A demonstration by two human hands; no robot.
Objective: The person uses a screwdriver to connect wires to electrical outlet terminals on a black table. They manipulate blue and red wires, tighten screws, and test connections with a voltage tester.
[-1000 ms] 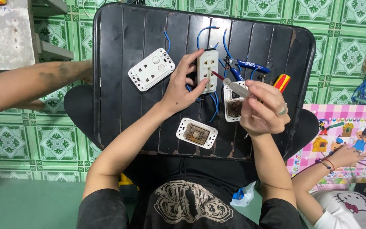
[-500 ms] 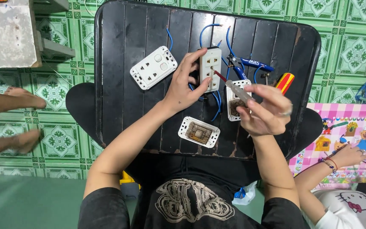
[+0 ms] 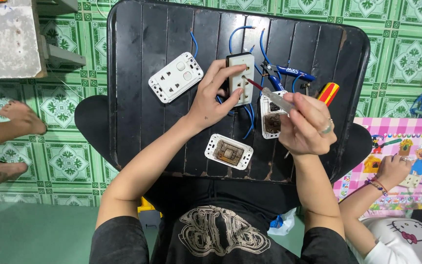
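Your left hand pinches one upright socket plate; your right hand grips one tester screwdriver. Three more socket plates lie across the tabletop.

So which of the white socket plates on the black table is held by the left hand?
The upright white socket plate with blue wires: the left hand grips it; the others lie untouched.
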